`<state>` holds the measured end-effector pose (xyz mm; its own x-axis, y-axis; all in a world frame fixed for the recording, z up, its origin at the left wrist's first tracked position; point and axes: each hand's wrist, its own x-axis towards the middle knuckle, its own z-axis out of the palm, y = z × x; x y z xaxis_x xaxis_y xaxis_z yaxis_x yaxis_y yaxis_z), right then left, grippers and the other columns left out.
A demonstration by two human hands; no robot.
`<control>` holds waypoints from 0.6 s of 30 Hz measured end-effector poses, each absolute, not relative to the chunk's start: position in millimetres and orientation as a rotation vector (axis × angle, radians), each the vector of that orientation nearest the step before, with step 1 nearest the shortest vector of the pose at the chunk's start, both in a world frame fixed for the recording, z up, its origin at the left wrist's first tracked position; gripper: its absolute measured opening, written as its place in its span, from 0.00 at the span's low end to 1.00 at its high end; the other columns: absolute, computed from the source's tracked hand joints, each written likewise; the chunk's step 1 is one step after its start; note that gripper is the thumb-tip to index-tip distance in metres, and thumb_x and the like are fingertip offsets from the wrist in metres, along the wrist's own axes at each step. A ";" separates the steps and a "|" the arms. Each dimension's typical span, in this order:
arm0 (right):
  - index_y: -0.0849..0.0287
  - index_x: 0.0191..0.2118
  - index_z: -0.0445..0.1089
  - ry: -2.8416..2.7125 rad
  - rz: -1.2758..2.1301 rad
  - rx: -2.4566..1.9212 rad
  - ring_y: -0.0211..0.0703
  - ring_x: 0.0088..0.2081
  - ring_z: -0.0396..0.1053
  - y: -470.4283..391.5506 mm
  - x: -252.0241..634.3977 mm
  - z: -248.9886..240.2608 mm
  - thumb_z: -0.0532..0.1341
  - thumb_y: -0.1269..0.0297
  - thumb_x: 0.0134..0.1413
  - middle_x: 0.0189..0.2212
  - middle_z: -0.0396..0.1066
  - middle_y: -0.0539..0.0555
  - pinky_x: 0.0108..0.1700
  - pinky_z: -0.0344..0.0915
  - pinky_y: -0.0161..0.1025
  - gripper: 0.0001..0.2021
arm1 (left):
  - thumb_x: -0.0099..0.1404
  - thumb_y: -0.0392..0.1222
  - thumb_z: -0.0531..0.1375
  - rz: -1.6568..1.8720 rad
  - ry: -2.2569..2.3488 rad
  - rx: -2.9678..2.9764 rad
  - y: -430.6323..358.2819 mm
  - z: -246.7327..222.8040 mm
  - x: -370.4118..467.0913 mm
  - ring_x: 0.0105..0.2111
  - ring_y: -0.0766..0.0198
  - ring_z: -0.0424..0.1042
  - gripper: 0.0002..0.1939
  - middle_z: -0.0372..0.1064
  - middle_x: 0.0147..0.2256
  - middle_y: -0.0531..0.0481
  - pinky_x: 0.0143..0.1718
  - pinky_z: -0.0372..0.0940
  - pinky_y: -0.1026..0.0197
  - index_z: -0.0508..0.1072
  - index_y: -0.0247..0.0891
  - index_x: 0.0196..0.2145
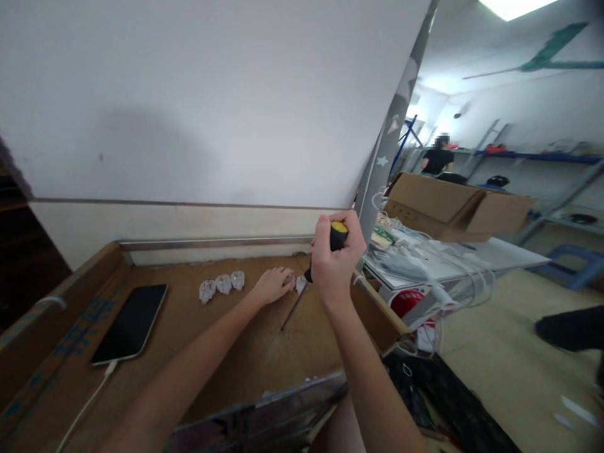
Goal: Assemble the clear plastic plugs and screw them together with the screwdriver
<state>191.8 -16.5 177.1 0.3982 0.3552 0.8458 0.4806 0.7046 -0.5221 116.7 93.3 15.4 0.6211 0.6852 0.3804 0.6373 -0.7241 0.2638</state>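
Note:
My right hand (334, 267) is wrapped round the black and yellow handle of a screwdriver (293, 307), raised over the board. Its long shaft slants down to the left, with the tip at the brown board's surface. My left hand (272, 285) rests on the board, fingers curled at a small clear plastic part that they mostly cover. Just right of those fingers sits another clear plastic part (301, 284), behind the screwdriver shaft. To the left of my left hand, three similar parts (223, 284) with metal bits inside stand in a row.
A phone (129, 324) with a white cable lies on the left of the brown tray-like worktop (245, 352), which has raised sides. On the right, a side table (504, 255) carries cables, plastic bags and a cardboard box (438, 201). A person (438, 160) is in the background.

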 end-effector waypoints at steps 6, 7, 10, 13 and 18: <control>0.55 0.24 0.54 -1.119 -0.126 -0.840 0.33 0.18 0.55 -21.0 210.2 170.4 0.55 0.62 0.55 0.17 0.50 0.43 0.21 0.53 0.33 0.11 | 0.61 0.46 0.56 0.578 1.163 2.703 55.3 12.2 56.4 0.45 0.55 0.69 0.24 0.70 0.45 0.44 0.47 0.60 0.54 0.62 0.39 0.54; 0.55 0.24 0.54 -1.118 -0.135 -0.836 0.33 0.18 0.55 -24.3 210.2 168.7 0.55 0.62 0.55 0.17 0.51 0.43 0.21 0.53 0.33 0.11 | 0.61 0.46 0.56 0.579 1.154 2.689 42.3 12.4 43.8 0.46 0.55 0.68 0.25 0.69 0.46 0.44 0.48 0.59 0.55 0.60 0.38 0.55; 0.55 0.25 0.56 -1.152 -0.158 -0.830 0.33 0.17 0.55 -41.2 202.2 166.4 0.55 0.61 0.56 0.17 0.53 0.43 0.21 0.53 0.35 0.11 | 0.58 0.48 0.58 0.580 1.148 2.640 4.1 12.4 13.6 0.46 0.56 0.67 0.21 0.70 0.46 0.46 0.49 0.57 0.55 0.66 0.39 0.49; 0.55 0.24 0.58 -1.133 -0.238 -0.785 0.33 0.16 0.56 -62.9 185.3 175.2 0.56 0.61 0.56 0.15 0.55 0.44 0.20 0.52 0.36 0.11 | 0.57 0.49 0.58 0.576 1.209 2.586 -18.2 12.2 -0.3 0.43 0.56 0.67 0.16 0.71 0.41 0.50 0.46 0.56 0.55 0.69 0.42 0.43; 0.53 0.23 0.56 -0.942 -0.307 -0.681 0.34 0.13 0.55 -84.8 150.8 202.6 0.52 0.66 0.54 0.12 0.53 0.44 0.18 0.51 0.37 0.10 | 0.53 0.47 0.60 0.641 1.285 2.505 -20.7 10.2 1.7 0.41 0.56 0.66 0.14 0.72 0.38 0.51 0.44 0.54 0.55 0.69 0.43 0.39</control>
